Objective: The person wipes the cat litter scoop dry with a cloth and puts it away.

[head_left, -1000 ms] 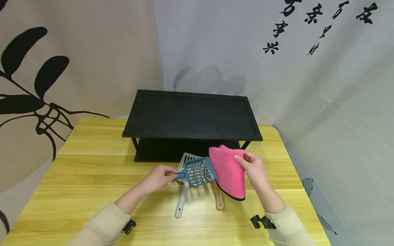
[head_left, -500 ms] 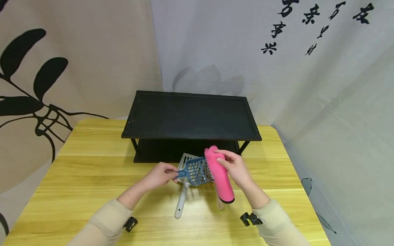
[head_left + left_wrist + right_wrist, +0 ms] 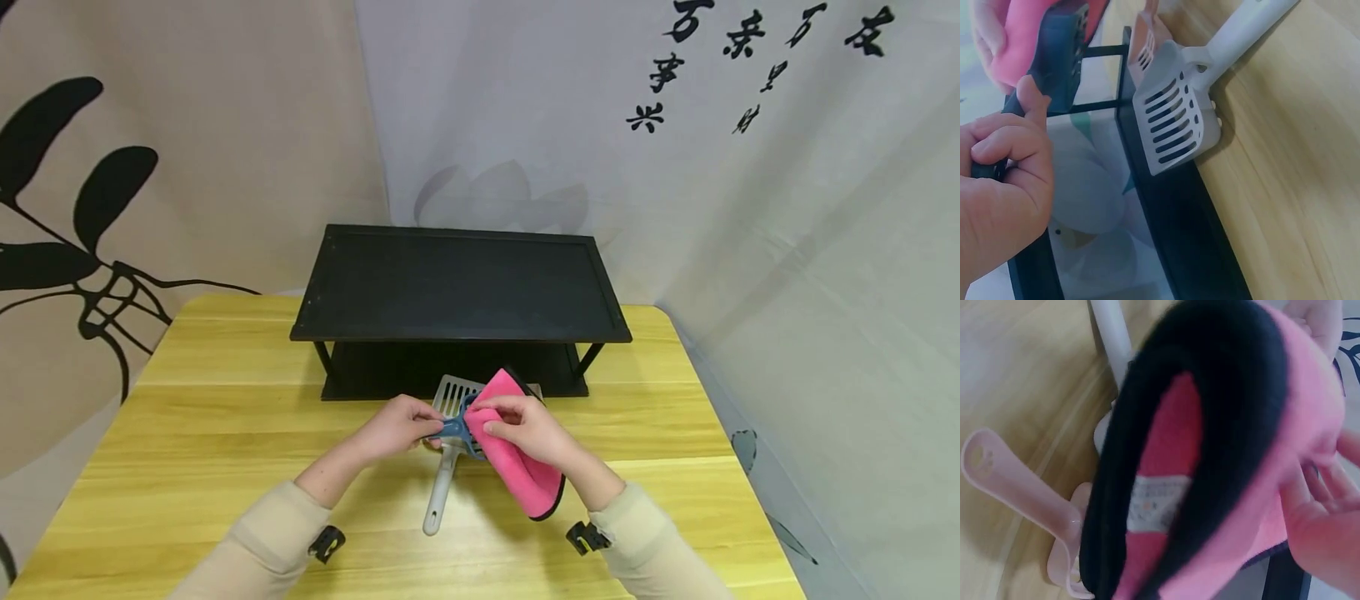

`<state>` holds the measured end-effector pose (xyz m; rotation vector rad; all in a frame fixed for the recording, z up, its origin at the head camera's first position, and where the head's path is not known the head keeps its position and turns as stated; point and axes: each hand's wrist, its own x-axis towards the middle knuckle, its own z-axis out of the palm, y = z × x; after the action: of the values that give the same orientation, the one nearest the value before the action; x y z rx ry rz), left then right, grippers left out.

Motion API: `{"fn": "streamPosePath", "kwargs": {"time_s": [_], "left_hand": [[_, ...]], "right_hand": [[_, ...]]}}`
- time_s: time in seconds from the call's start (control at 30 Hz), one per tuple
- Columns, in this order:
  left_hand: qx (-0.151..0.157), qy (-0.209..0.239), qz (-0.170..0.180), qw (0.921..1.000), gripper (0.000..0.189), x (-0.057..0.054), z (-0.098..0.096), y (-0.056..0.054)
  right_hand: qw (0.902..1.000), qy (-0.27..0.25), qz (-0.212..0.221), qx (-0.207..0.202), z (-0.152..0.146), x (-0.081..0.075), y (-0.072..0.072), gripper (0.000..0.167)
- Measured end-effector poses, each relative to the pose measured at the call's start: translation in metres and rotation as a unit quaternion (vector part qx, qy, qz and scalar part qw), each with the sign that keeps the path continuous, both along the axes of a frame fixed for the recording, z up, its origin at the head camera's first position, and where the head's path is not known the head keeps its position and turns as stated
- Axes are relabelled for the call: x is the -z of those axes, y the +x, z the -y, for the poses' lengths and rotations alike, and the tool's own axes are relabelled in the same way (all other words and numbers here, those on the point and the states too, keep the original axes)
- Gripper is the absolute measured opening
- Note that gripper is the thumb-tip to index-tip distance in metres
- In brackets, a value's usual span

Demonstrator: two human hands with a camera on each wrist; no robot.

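Note:
My left hand (image 3: 405,427) grips the handle of a blue slotted litter scoop (image 3: 453,427), held above the table. My right hand (image 3: 531,429) pinches a pink cloth (image 3: 517,479) with a black edge, which lies over the scoop's head and hides most of it. In the right wrist view the cloth (image 3: 1175,425) hangs in a fold, with a small white label inside. Below the hands lies a light grey litter scoop (image 3: 438,492), its slotted head plain in the left wrist view. A pale pink scoop (image 3: 1022,487) lies beside it, largely covered by the cloth in the head view.
Behind the scoops stands a low black two-tier rack (image 3: 457,287), and the grey scoop's head reaches its lower shelf. Everything rests on a yellow wood-grain table (image 3: 225,450). A pale printed curtain (image 3: 487,108) hangs at the back and right.
My right hand has moved left with the cloth, from beside the blue scoop to over its head, nearer its neck. My left hand has stayed nearly in place, still gripping the scoop.

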<state>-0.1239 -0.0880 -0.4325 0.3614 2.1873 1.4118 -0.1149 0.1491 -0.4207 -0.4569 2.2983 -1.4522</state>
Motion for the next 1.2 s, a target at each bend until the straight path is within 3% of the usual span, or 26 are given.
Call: {"fn": "streamPosePath", "kwargs": {"time_s": [0.13,0.33,0.47,0.73,1.2], "left_hand": [[0.001,-0.005,0.004,1.0000,0.022,-0.001,0.000,0.001],[0.000,0.003,0.015,0.9999,0.022,-0.004,-0.001,0.001],[0.000,0.003,0.026,0.9997,0.022,-0.004,-0.001,0.002],[0.010,0.015,0.013,0.9998,0.022,-0.007,0.003,0.003],[0.013,0.017,0.011,0.9997,0.023,-0.010,0.011,0.003]], "right_hand": [[0.9995,0.025,-0.009,-0.018,0.000,0.004,-0.001,0.031],[0.9953,0.079,-0.055,0.008,0.003,0.006,-0.005,0.013],[0.9905,0.115,-0.075,-0.004,0.005,0.005,-0.005,0.006],[0.9721,0.189,-0.137,-0.024,0.002,-0.003,-0.001,0.003],[0.9520,0.224,-0.208,0.000,-0.010,-0.008,0.004,0.006]]}}
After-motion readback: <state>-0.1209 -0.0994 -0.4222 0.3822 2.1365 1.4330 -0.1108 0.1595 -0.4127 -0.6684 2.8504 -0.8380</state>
